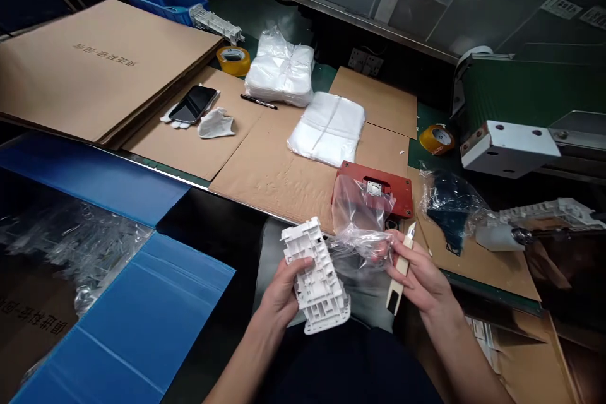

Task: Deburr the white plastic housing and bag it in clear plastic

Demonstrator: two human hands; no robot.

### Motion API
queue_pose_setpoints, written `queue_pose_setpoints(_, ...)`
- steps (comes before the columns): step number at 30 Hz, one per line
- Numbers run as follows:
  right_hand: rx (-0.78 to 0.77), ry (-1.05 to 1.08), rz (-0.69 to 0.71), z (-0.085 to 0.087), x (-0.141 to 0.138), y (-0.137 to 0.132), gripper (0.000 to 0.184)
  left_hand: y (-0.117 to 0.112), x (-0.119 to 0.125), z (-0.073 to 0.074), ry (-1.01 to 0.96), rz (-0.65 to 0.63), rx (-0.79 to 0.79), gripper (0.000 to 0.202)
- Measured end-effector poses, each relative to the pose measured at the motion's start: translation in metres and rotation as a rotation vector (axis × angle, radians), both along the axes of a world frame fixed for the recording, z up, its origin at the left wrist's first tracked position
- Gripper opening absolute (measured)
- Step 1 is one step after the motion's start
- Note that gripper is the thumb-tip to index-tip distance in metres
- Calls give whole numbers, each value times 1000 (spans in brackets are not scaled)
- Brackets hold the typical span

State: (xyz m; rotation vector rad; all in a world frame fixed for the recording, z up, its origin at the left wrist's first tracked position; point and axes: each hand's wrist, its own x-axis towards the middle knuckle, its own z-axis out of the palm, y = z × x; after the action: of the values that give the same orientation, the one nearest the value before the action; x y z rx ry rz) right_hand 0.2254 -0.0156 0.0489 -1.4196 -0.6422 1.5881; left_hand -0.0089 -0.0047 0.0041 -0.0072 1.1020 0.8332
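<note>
My left hand [283, 290] is closed around a white molded plastic part [318, 281], its thumb pressed on the ribbed face. In my right hand [421, 274] is a cream-colored utility knife [400, 271], its tip pointing up and away. The same hand's fingertips also pinch a clear plastic bag [362, 237], which spreads to the left toward the white part. Behind the bag, at the table's near edge, sits a red fixture block [400, 192] with a metal piece in its recess; the bag covers some of it.
Stacks of clear bags [329, 126] lie on the cardboard-covered table [269, 158]. At left are a phone [194, 104], a white glove [216, 123] and a cardboard stack [104, 69]. A blue-lined box [175, 303] holds bagged items. A conveyor [534, 88] stands at right, near a tape roll [436, 139].
</note>
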Motion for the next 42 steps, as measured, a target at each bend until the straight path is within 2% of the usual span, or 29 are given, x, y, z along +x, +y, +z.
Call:
queue_pose_setpoints(3,-39,24,-53,3,9,-6,39,3,-4,-6,12,-20,-10,42)
queue_pose_setpoints(6,-28,-41,-106,-1,6,-10,45,4,-13,-7,13,-33,42,41)
queue_pose_setpoints(8,13,-118,-155,-7,1,-10,44,5,-23,-2,10,-55,106,42)
queue_pose_setpoints(10,59,-187,-175,-13,-4,-8,38,6,-35,8,-2,-97,172,52)
queue_pose_setpoints(12,96,-238,-140,-17,-8,-7,38,8,-45,20,16,-262,282,75)
queue_pose_setpoints(14,122,-281,-71,-18,-11,-6,37,10,-47,32,84,-515,431,98)
queue_pose_setpoints(16,135,-320,1,-12,-14,-7,33,11,-42,38,167,-705,561,109)
queue_pose_setpoints(17,151,-351,68,-8,-15,-7,31,12,-36,39,201,-751,610,112)
queue_pose_setpoints(19,237,-442,292,4,-14,-7,26,15,-23,36,241,-791,683,109)
queue_pose_setpoints(21,379,-569,571,16,-8,-6,23,18,-11,30,247,-819,722,88)
queue_pose_setpoints(23,481,-719,756,26,3,-5,23,20,-4,25,215,-799,705,58)
queue_pose_setpoints(25,511,-882,847,30,16,-4,22,20,-5,22,171,-745,650,40)
queue_pose_setpoints(27,501,-966,903,27,26,-6,9,18,-8,19,126,-658,571,40)
queue_pose_setpoints(30,448,-826,933,15,22,-13,15,11,-11,11,73,-500,459,48)
queue_pose_setpoints(33,424,-599,921,1,-2,-28,21,-2,-5,0,63,-345,368,55)
queue_pose_setpoints(36,421,-505,887,-4,-30,-45,12,-17,3,-14,87,-222,246,50)
queue_pose_setpoints(39,432,-548,930,-4,-47,-55,40,-31,4,-30,79,-119,99,46)
queue_pose_setpoints(40,453,-602,990,-3,-51,-57,42,-34,3,-35,66,-86,54,45)
queue_pose_setpoints(42,501,-757,1126,-5,-55,-60,33,-39,-3,-45,44,-17,-22,37)
